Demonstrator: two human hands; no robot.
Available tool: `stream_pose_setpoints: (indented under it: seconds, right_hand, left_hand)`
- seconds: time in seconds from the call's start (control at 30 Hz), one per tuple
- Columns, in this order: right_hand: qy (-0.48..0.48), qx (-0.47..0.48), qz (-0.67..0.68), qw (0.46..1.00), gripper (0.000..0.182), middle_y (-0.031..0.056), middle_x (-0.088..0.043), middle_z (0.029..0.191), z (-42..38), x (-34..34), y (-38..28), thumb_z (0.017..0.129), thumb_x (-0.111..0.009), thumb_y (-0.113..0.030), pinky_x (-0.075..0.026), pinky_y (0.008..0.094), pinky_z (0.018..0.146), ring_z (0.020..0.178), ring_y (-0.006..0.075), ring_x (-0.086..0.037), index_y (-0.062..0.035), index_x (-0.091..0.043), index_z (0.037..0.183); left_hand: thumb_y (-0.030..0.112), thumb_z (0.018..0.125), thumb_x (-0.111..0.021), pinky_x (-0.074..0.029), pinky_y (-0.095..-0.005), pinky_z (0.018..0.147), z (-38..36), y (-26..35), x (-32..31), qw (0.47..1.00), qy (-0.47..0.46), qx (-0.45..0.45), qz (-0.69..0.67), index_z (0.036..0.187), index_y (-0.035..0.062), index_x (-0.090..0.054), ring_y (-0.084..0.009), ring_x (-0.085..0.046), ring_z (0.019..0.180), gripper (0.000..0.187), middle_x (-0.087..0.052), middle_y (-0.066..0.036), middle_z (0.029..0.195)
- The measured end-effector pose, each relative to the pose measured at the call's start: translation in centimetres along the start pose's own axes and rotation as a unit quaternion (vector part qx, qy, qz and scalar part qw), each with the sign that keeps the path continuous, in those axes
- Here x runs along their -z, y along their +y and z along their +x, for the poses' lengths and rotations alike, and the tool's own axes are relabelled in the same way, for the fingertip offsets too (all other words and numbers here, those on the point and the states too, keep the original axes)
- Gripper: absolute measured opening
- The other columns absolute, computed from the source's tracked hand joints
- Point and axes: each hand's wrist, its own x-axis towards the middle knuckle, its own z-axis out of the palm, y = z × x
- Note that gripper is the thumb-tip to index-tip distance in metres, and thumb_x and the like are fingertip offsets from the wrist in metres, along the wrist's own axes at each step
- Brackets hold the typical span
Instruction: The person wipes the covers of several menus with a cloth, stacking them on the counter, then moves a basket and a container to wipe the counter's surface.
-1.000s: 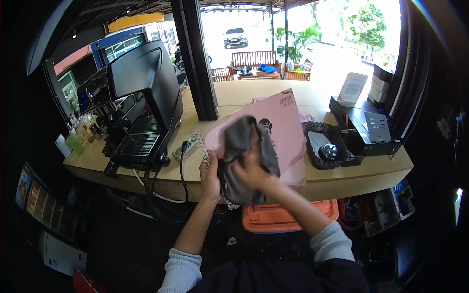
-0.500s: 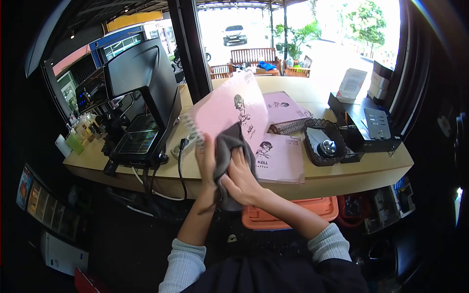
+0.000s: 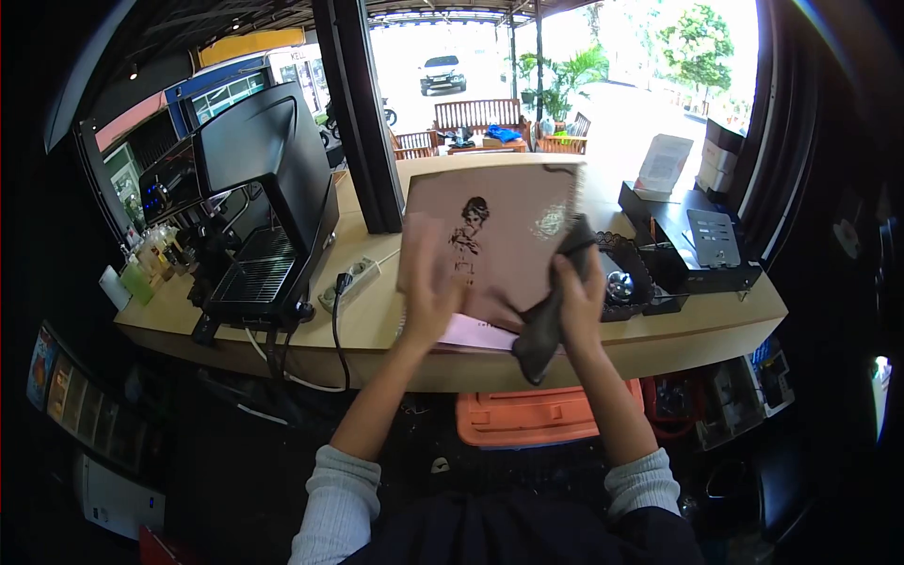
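Observation:
A pink spiral-bound menu [image 3: 508, 202] with a printed figure on its cover is tilted up over the counter. My right hand [image 3: 582, 299] is closed on a dark grey cloth [image 3: 540, 341] at the menu's right edge, by the spiral binding. The cloth hangs below the fingers. In front of the cover's left side is my left hand [image 3: 430, 297], blurred, its fingers stretched upward and thumb apart. Under the raised menu, a strip of another pink menu [image 3: 478, 331] shows near the counter's front edge.
A black espresso machine [image 3: 259, 188] stands left on the wooden counter [image 3: 706, 341], with a power strip [image 3: 363, 276] and cable beside it. At right are a dark woven basket [image 3: 640, 299] with a silver bell [image 3: 620, 285] and a black box [image 3: 697, 235]. An orange lid [image 3: 527, 419] lies below.
The menu has swung round so its spiral edge is now at the right. My hands have moved apart, and the cloth has gone rightward with my right hand.

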Motion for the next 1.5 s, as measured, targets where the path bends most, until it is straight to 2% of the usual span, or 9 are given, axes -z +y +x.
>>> stream_pose_setpoints:
  seconds: [0.13,0.23,0.4,0.63,0.73,0.83,1.0,1.13,1.5]
  right_hand:
    - [0.040,-0.083,0.091,0.992,0.031,0.0074,-0.059,0.099,1.9,4.8,-0.6,0.083,-0.053,-0.005,-0.044,0.0254,0.080,0.089,0.0137,-0.056,0.0019,-0.051,0.113]
    - [-0.046,-0.126,0.126,0.983,0.029,0.0062,-0.060,0.097,3.4,7.1,-1.1,0.082,-0.055,-0.006,-0.045,0.0238,0.077,0.085,0.0124,-0.058,0.0020,-0.052,0.111]
    - [0.003,-0.120,0.026,0.992,0.019,-0.0026,-0.058,0.086,4.4,8.1,0.7,0.088,-0.055,-0.015,-0.039,0.0181,0.065,0.072,0.0033,-0.049,-0.0026,-0.060,0.102]
    - [0.122,0.030,-0.115,0.985,0.026,0.0090,-0.059,0.100,3.6,5.3,-2.3,0.091,-0.046,-0.016,-0.042,0.0348,0.084,0.095,0.0202,-0.054,0.0016,-0.055,0.108]
    - [-0.403,-0.106,-0.623,0.662,0.041,0.0176,-0.046,0.126,1.6,-1.8,-2.8,0.086,-0.049,-0.021,-0.029,0.0452,0.101,0.116,0.0355,-0.042,-0.0056,-0.046,0.123]
    - [-0.311,0.324,-0.512,0.732,0.051,0.0164,-0.047,0.124,-1.2,-3.8,1.6,0.078,-0.057,-0.031,-0.027,0.0472,0.100,0.114,0.0361,-0.042,-0.0086,-0.047,0.123]
    - [-0.013,0.201,-0.486,0.850,0.056,0.0221,-0.036,0.134,9.3,-2.0,5.1,0.085,-0.050,-0.034,-0.019,0.0505,0.105,0.129,0.0399,-0.025,-0.0020,-0.039,0.130]
    - [-0.112,0.246,-0.475,0.837,0.049,0.0234,-0.034,0.134,5.9,-6.1,7.5,0.087,-0.046,-0.036,-0.010,0.0638,0.100,0.133,0.0414,-0.016,-0.0025,-0.047,0.123]
    - [-0.265,0.193,-0.209,0.921,0.068,0.0322,-0.030,0.128,-1.4,-7.3,1.6,0.076,-0.060,-0.031,-0.022,0.0476,0.102,0.127,0.0489,-0.020,0.0088,-0.035,0.125]
  left_hand:
    - [0.031,0.085,-0.058,-0.018,-0.0360,0.108,0.4,-7.3,3.5,0.978,0.135,0.137,0.079,0.138,0.0020,-0.024,-0.0317,-0.025,0.132,0.069,-0.023,-0.019,0.143]
    - [0.044,0.091,-0.043,-0.030,-0.0311,0.103,1.9,-10.1,5.0,0.893,-0.012,0.305,-0.331,0.134,0.0010,-0.033,-0.0199,-0.039,0.123,0.061,-0.041,-0.013,0.133]
    - [0.040,0.093,-0.040,-0.032,-0.0343,0.102,0.8,-6.2,5.9,0.796,-0.060,0.358,-0.484,0.134,0.0005,-0.032,-0.0212,-0.041,0.122,0.058,-0.042,-0.012,0.132]
    - [0.040,0.094,-0.036,-0.038,-0.0354,0.097,0.3,-3.2,5.6,0.779,0.058,0.354,-0.514,0.129,-0.0010,-0.038,-0.0233,-0.048,0.114,0.054,-0.047,-0.013,0.127]
    - [0.038,0.096,-0.034,-0.040,-0.0344,0.095,0.5,-1.0,3.0,0.829,0.114,0.302,-0.456,0.125,-0.0029,-0.041,-0.0222,-0.050,0.112,0.051,-0.050,-0.014,0.123]
    - [0.035,0.097,-0.031,-0.041,-0.0307,0.090,-1.0,-0.3,1.4,0.907,0.141,0.247,-0.310,0.116,-0.0074,-0.048,-0.0179,-0.052,0.104,0.049,-0.055,-0.013,0.112]
    - [0.035,0.097,-0.030,-0.038,-0.0292,0.088,-2.2,2.5,2.7,0.900,0.146,0.243,-0.332,0.110,-0.0108,-0.050,-0.0171,-0.051,0.100,0.051,-0.056,-0.013,0.108]
    - [0.036,0.097,-0.030,-0.041,-0.0267,0.080,-1.2,1.9,1.2,0.937,0.175,0.164,-0.254,0.105,-0.0075,-0.054,-0.0137,-0.053,0.093,0.051,-0.058,-0.012,0.104]
    - [0.051,0.093,-0.016,-0.031,-0.0315,0.101,-2.2,3.7,-0.3,0.864,0.132,0.150,-0.461,0.125,-0.0022,-0.043,-0.0218,-0.047,0.116,0.068,-0.048,-0.014,0.126]
